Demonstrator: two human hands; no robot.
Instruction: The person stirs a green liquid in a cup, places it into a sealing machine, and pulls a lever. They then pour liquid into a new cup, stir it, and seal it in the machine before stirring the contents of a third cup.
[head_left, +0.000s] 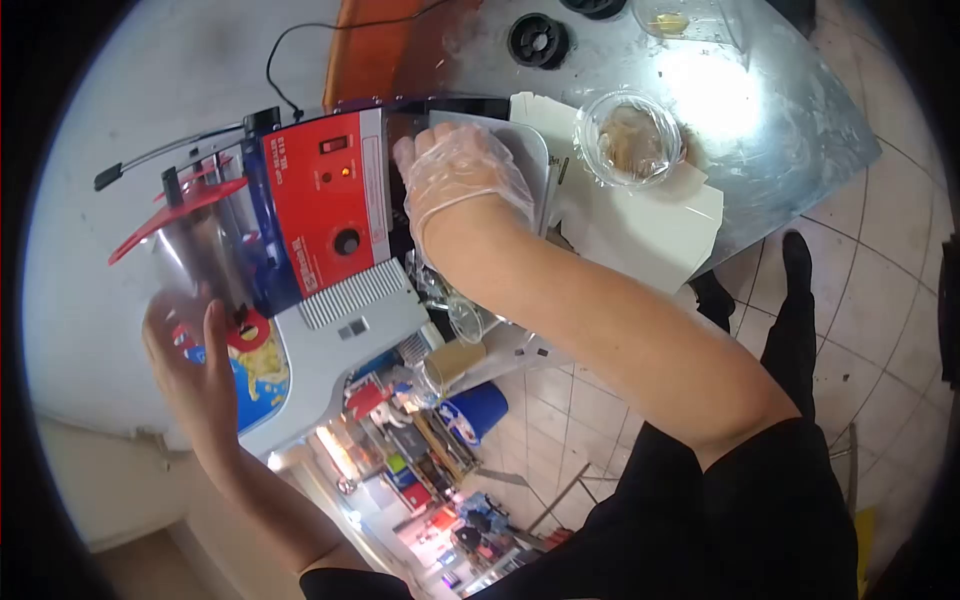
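Note:
A red and grey cup sealer (325,215) stands at the left, seen sideways, with a small lit lamp on its panel. My left hand (195,370) is bare and curls round the lower end of a roll of clear sealing film (190,255), thumb apart from the fingers. Inside a clear plastic glove, my right hand (465,175) reaches to the sealer's open side, beside a silver metal plate (525,140). Its knuckles are bent and the fingertips are hidden, so I cannot tell what they grip. A clear plastic cup (628,140) with brownish contents lies beyond it.
Pale cardboard (640,235) lies beneath the cup on a metal table (800,120). Black round pieces (538,41) and a clear container (690,18) sit at the far edge. Below are a blue bucket (475,412) and a tiled floor (850,290) with dark-shod feet.

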